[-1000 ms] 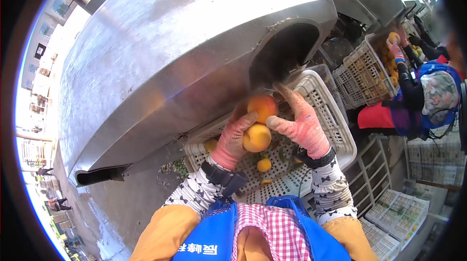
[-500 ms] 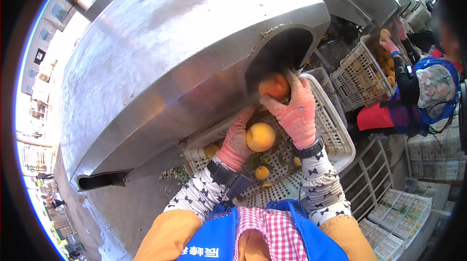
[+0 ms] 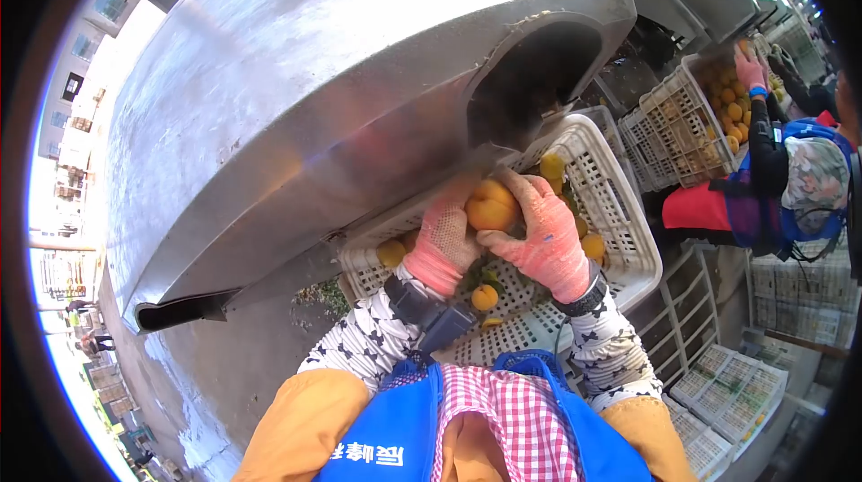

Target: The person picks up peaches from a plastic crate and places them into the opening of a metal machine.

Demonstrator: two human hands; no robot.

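Observation:
A yellow-orange peach (image 3: 492, 205) sits between my gloved hands, above a white plastic crate. My left hand (image 3: 446, 240), in a pink knit glove, is closed against the peach's left side, its fingertips partly hidden and blurred. My right hand (image 3: 549, 235) curls over the right side, with thumb below and fingers above. Beneath them, the crate (image 3: 633, 240) has perforated walls and holds a few scattered fruits, among them a small orange one (image 3: 485, 297) beside green leaves and a yellowish one (image 3: 391, 253) at the left.
Behind the crate stands a large metal housing (image 3: 296, 159) with a dark round opening (image 3: 534, 78). To the right, a co-worker (image 3: 781, 168) in pink gloves handles fruit at a filled crate (image 3: 682, 123). A metal rack (image 3: 682, 320) and stacked crates (image 3: 732, 392) stand at lower right.
My right hand has come down from the opening to the peach by my left hand. The reddish peach it held is no longer visible. More fruit shows at the crate's right side.

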